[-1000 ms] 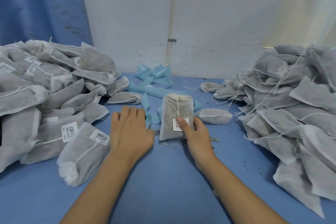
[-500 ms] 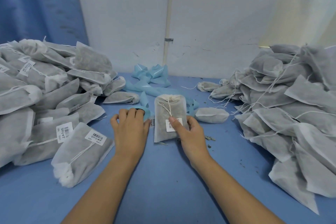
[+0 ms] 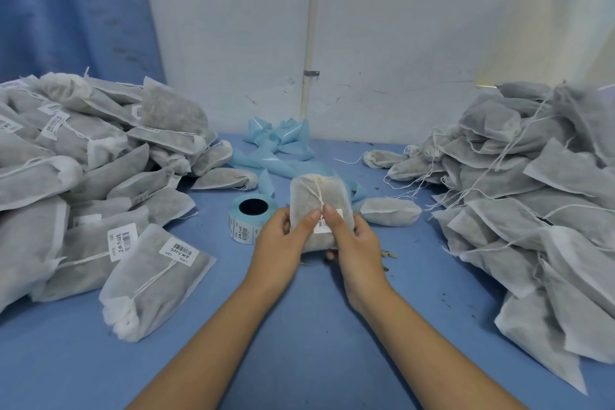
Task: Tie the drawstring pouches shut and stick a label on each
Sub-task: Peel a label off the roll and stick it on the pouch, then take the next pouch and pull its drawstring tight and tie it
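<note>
A grey drawstring pouch (image 3: pixel 311 198), tied at the top with white string, stands lifted at the table's middle. Both hands hold it by its lower half. My left hand (image 3: pixel 283 236) grips its left side, thumb on the front. My right hand (image 3: pixel 356 238) grips the right side, thumb pressing a white barcode label (image 3: pixel 327 226) on the pouch's front. A roll of labels (image 3: pixel 248 221) with a blue liner lies just left of my left hand.
A heap of labelled pouches (image 3: pixel 90 183) fills the left side of the blue table (image 3: pixel 299 326). A heap of unlabelled pouches (image 3: pixel 532 196) with loose strings fills the right. Peeled blue liner strips (image 3: pixel 279 146) lie at the back near the wall.
My left hand left the label roll, which now shows uncovered, and moved right onto the pouch. Both hands now hold the pouch, raised off the table.
</note>
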{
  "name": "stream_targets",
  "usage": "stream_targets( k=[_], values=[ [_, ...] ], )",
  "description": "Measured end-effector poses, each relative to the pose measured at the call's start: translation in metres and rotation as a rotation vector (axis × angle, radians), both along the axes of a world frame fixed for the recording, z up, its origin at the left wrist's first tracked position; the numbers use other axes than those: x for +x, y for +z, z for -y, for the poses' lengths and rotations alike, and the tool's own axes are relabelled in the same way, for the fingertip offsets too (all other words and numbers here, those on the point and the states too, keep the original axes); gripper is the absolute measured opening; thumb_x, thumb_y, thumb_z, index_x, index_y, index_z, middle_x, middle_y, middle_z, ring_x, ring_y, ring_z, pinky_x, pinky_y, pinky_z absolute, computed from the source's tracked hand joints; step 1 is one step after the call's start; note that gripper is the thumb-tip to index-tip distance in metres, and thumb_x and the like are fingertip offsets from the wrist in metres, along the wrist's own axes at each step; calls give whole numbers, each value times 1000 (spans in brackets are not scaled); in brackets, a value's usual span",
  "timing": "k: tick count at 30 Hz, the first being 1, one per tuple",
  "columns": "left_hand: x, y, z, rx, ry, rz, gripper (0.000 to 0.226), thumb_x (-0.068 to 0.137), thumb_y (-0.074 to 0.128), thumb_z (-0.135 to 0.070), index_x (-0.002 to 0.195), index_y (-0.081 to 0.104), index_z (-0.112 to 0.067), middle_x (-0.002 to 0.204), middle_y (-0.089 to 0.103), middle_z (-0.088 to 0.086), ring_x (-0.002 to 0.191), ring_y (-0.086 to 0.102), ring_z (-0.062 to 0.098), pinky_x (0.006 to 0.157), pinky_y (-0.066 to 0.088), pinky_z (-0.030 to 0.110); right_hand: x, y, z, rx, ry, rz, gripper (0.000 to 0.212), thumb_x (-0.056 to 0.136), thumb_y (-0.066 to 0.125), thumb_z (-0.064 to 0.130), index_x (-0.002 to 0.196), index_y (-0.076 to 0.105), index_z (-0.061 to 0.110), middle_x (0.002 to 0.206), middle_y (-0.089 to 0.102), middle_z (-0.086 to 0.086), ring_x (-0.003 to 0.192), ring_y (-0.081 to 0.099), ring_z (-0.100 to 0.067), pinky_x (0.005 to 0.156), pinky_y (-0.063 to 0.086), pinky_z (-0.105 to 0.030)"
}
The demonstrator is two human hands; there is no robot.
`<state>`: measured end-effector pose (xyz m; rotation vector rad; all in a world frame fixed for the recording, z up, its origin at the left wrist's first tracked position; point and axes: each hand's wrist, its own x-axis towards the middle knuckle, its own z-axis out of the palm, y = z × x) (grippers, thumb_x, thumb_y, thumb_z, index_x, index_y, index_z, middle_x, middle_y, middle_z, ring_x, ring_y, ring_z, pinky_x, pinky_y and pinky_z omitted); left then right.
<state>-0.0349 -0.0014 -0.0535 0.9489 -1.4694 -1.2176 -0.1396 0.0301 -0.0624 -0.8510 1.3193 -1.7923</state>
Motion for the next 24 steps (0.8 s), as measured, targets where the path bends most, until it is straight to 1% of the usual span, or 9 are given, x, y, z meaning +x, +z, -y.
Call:
stream_targets(
  k=[6, 10, 12, 14, 16, 17, 19, 21, 24],
  values=[
    [6, 7, 2, 92, -74, -156, 15, 90, 63, -24, 91, 61, -10, 59, 63, -5, 42, 53, 5, 39, 38, 17, -1, 3, -1, -40, 47, 115, 21, 83, 69, 32, 85, 68, 11, 84, 67, -14, 78, 55, -27, 61, 41, -33],
    [12, 7, 3, 71, -198, -46, 32, 91, 58, -35, 93, 58, -3, 50, 55, 11, 33, 43, 17, 33, 34, 21, 0, 5, -2, -92, 14, 117, 31, 74, 72, 38, 85, 68, 10, 82, 64, -16, 75, 54, -27, 62, 42, -32],
    [14, 10, 3, 96, -247, -81, 27, 91, 58, -30, 91, 56, -3, 47, 54, 10, 30, 42, 17, 31, 30, 19, 1, 7, -2, -88, 17, 114, 39, 69, 71, 45, 85, 67, 10, 80, 65, -12, 72, 56, -21, 62, 45, -28],
    [16, 20, 7, 99, -133, -210, 23, 90, 60, -25, 91, 54, -3, 48, 54, 5, 33, 44, 14, 32, 32, 18, 1, 7, -1, -68, 6, 122, 44, 65, 68, 53, 83, 65, 13, 74, 65, -2, 61, 55, -12, 56, 45, -21],
    [23, 35, 18, 89, -42, -474, 34, 88, 62, -27, 110, 54, -3, 73, 67, 2, 56, 62, 10, 47, 49, 18, -1, 6, 1, -52, -29, 127, 41, 69, 67, 53, 84, 64, 15, 74, 66, 5, 53, 51, -6, 50, 43, -17],
    [27, 41, 24, 89, -56, -591, 56, 84, 64, -29, 129, 46, -2, 103, 69, 3, 81, 68, 7, 66, 57, 21, -3, 4, 1, -45, -53, 110, 35, 75, 68, 48, 86, 63, 15, 77, 67, 5, 52, 50, -5, 49, 43, -17],
    [38, 47, 35, 116, -104, -696, 94, 77, 68, -25, 151, 12, -11, 151, 36, -1, 116, 56, 3, 95, 51, 34, -7, 1, 3, -36, -146, 31, 14, 86, 68, 31, 92, 61, 20, 87, 64, 2, 52, 49, -4, 48, 43, -15],
    [42, 49, 34, 114, -132, -628, 92, 83, 65, -14, 153, 6, -17, 155, 26, -5, 119, 53, 2, 98, 49, 35, -12, -2, 4, -19, -271, -101, 20, 90, 62, 15, 102, 57, 30, 91, 57, 0, 55, 49, -1, 49, 41, -11],
    [37, 43, 28, 140, -138, -538, 62, 91, 56, -5, 146, 28, -11, 139, 51, -2, 110, 64, 14, 89, 55, 33, -25, -2, 4, 42, -348, -318, 45, 89, 51, 6, 123, 48, 36, 95, 49, -5, 73, 49, -8, 68, 41, -17]
  ],
)
